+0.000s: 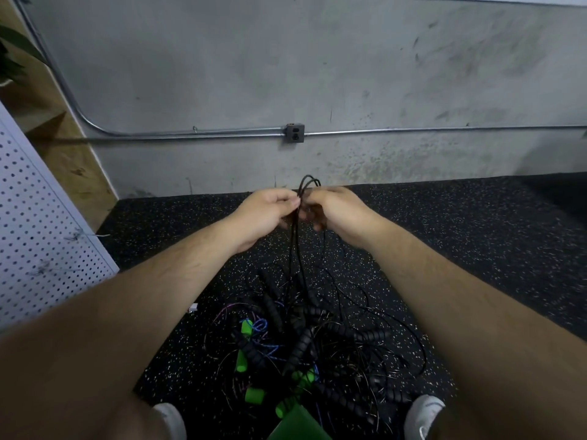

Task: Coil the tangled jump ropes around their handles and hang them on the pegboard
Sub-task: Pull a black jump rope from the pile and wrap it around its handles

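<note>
Black cord [295,236] pinched between left hand [268,211] and right hand [336,214] fingertips, looped above knuckles; strands hang to pile [305,344] below.

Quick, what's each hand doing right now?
Left hand: pinching the black rope strands.
Right hand: curled round the same strands.

A grey concrete wall [222,58] carried a metal conduit [413,131] joined to an outlet box [295,133]. Black speckled rubber floor [476,233] lay below it. Plant leaves [12,55] showed far left.
</note>
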A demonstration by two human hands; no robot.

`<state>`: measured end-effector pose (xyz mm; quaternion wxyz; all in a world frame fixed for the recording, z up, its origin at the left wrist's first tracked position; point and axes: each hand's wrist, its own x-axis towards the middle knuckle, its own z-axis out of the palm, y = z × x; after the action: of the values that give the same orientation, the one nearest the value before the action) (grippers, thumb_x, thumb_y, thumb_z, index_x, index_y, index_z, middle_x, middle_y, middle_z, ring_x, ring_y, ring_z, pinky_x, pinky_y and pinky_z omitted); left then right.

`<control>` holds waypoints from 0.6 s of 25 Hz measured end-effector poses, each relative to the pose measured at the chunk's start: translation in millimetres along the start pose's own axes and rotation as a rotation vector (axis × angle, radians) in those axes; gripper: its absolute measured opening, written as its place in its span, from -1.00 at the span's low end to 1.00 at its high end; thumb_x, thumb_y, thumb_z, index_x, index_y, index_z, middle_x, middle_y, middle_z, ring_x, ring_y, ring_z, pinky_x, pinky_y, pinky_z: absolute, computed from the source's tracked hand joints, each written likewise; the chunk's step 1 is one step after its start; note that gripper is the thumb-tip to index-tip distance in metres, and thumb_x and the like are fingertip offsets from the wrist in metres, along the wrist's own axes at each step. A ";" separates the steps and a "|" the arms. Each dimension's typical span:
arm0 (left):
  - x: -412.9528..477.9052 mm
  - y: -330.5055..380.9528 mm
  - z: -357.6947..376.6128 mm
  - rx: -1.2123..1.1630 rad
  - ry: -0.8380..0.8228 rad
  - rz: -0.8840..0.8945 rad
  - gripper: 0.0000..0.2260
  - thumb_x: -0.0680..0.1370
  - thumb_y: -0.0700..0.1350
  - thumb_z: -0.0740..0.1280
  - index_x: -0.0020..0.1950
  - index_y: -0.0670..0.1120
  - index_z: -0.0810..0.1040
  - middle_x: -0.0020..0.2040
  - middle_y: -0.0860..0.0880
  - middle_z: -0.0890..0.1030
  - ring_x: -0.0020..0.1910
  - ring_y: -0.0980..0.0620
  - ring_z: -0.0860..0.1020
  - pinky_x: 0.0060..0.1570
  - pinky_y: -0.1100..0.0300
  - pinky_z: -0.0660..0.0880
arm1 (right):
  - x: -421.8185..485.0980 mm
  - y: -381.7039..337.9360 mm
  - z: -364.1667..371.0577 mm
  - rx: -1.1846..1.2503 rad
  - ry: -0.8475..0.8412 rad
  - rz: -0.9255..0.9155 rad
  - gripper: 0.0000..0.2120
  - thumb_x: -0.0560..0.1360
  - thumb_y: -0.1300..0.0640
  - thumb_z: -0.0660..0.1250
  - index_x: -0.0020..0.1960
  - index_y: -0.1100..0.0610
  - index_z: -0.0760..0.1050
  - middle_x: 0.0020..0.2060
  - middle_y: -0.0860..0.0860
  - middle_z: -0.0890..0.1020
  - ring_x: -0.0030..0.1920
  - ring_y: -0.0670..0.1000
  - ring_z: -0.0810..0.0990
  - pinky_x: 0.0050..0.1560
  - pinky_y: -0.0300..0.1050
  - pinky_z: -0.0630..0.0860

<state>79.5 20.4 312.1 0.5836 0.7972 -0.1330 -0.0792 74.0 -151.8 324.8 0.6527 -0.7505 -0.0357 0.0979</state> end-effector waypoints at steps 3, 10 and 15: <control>5.7 4.2 2.6 -0.042 0.123 0.025 -0.80 0.68 -0.10 0.25 0.02 0.06 0.67 -0.14 0.13 0.71 -0.14 0.19 0.59 -0.14 0.17 0.39 | -6.7 7.1 2.6 -0.197 -0.221 0.077 -0.85 0.46 0.24 0.37 0.00 0.28 0.58 -0.13 0.08 0.59 -0.18 -0.01 0.51 -0.22 -0.10 0.47; 4.1 4.6 0.6 -0.220 0.017 -0.071 -0.73 0.71 0.00 0.17 0.24 -0.04 0.62 0.11 -0.05 0.71 0.07 -0.02 0.67 0.04 0.11 0.53 | -10.9 -1.2 14.2 -0.382 -0.086 -0.068 -0.87 0.63 0.15 0.31 -0.03 0.18 0.59 -0.23 0.03 0.67 -0.34 -0.09 0.63 -0.23 -0.20 0.58; -7.5 -12.7 -9.2 -0.046 -0.288 -0.119 -0.71 0.70 -0.05 0.19 0.32 -0.14 0.56 0.15 -0.10 0.70 0.19 -0.03 0.65 0.30 -0.01 0.48 | -0.7 -10.7 3.4 -0.231 0.148 -0.131 -0.81 0.63 0.10 0.31 0.03 0.22 0.60 -0.30 0.03 0.66 -0.35 -0.02 0.61 -0.19 -0.07 0.58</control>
<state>76.5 34.7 302.5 0.5707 0.7705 -0.1662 -0.2302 73.5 -147.1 335.0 0.5679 -0.8217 -0.0475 -0.0051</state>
